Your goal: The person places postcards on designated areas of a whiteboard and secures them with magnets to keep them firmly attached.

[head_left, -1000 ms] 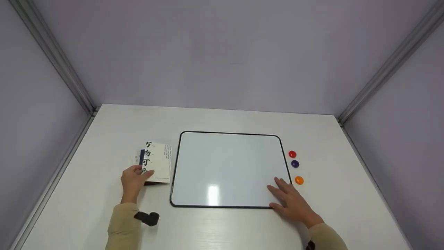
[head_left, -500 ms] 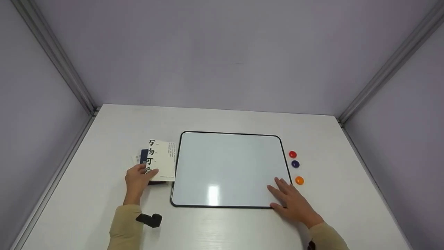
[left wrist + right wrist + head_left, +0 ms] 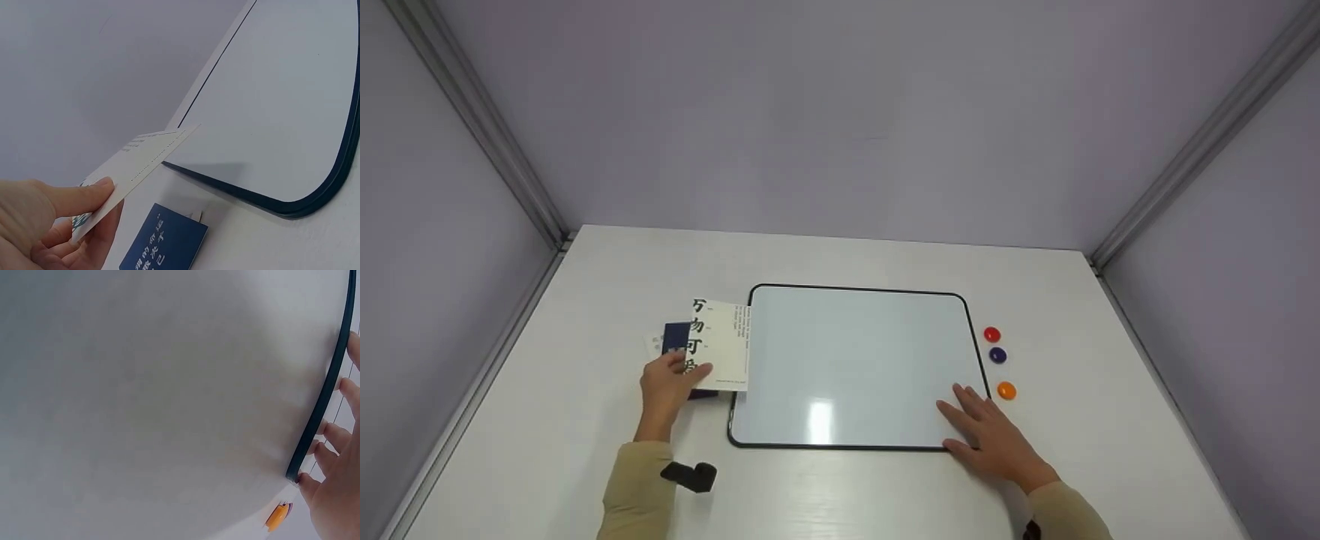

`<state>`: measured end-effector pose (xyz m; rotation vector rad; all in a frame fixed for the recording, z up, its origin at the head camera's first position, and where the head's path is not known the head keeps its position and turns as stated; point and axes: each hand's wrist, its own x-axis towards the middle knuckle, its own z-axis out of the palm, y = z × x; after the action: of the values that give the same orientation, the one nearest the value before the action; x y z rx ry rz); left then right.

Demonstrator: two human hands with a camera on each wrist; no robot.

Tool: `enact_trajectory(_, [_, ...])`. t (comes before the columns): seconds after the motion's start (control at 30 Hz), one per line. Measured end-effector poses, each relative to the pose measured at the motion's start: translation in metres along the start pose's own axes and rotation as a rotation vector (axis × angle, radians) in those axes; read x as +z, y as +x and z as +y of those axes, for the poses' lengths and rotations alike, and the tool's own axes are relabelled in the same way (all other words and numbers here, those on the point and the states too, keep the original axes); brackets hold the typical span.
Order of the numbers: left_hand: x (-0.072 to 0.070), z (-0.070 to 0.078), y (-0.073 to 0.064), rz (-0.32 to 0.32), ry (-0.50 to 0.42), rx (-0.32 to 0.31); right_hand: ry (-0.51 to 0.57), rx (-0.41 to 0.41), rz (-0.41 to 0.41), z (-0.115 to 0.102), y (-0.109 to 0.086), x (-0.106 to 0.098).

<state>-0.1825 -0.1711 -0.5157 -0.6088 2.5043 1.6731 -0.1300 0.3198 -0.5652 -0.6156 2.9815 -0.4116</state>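
Cream with bold black characters running down one edge, the card [image 3: 724, 349] is pinched by our left hand [image 3: 666, 386], thumb on its printed face and the other fingers beneath. We hold it raised at a tilt, its far edge reaching over the left rim of the whiteboard [image 3: 855, 360]. Below it a navy card [image 3: 169, 242] with white writing lies on the tabletop [image 3: 840, 259], and a pale card [image 3: 652, 345] shows from under the navy one's left side.

Our right hand [image 3: 994, 442] is spread over the lower right corner of the whiteboard, its fingertips touching the surface by the dark rim. Just beyond that rim, on the right, we see three round pieces: a red disc [image 3: 992, 334] near a purple disc [image 3: 997, 355], and an orange disc [image 3: 1006, 390] a little nearer to us. Tan sleeves [image 3: 639, 484] cover both our forearms, and a lilac-grey wall [image 3: 840, 112] stands behind the tabletop.
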Motion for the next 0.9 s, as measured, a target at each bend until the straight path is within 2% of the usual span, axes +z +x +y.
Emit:
enact_trajectory(0.37, [0.011, -0.002, -0.001, -0.008, 0.012, 0.014, -0.005, 0.03, -0.061, 0.001, 0.003, -0.002])
enact_trajectory(0.63, [0.021, -0.003, -0.008, -0.009, 0.05, 0.03, 0.007, 0.03, -0.04, 0.002, 0.003, 0.0])
enact_trajectory(0.9, [0.032, -0.003, -0.014, -0.021, 0.029, 0.05, 0.015, 0.023, -0.032, 0.0, 0.002, -0.003])
